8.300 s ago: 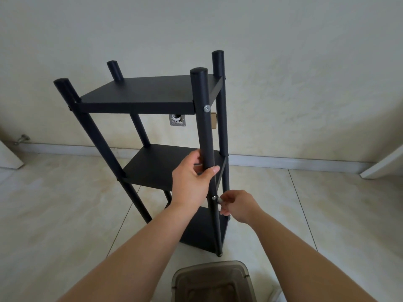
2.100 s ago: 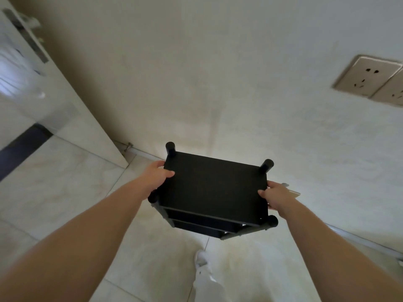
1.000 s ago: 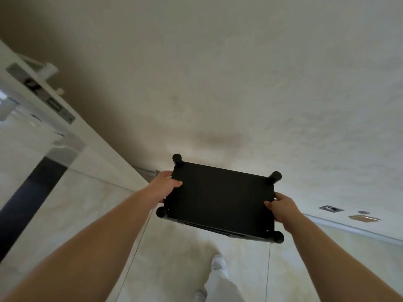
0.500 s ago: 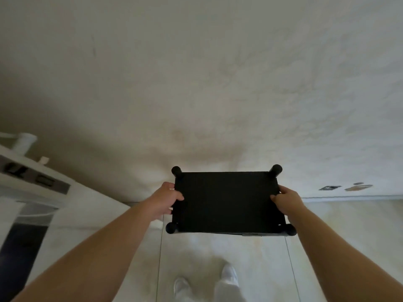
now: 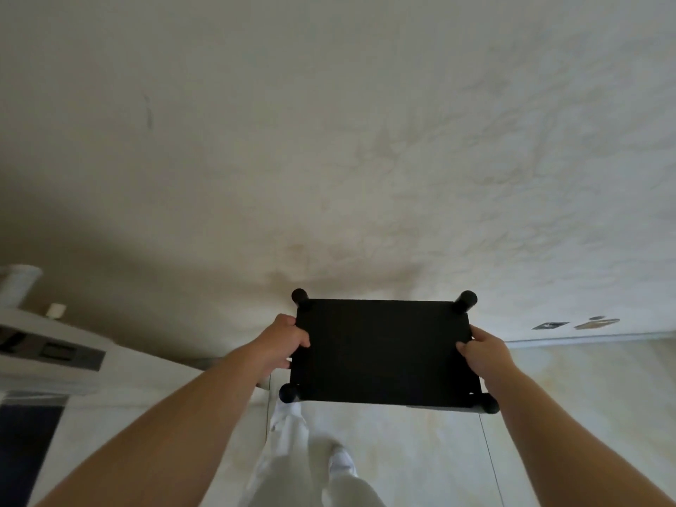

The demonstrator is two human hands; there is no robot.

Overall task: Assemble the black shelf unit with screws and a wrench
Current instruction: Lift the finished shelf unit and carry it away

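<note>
— Head view: where is the black shelf unit (image 5: 380, 351)?

— Seen from straight above, close in front of the pale wall (image 5: 329, 140), over the tiled floor (image 5: 548, 415). Four round post tops show at its corners.

— And the hands?

— The left hand (image 5: 283, 343) grips the top panel's left edge, thumb on top. The right hand (image 5: 483, 354) grips the right edge likewise.

— Anything else?

— White trouser legs (image 5: 292, 451) below and a white door (image 5: 55, 360) at left.
</note>
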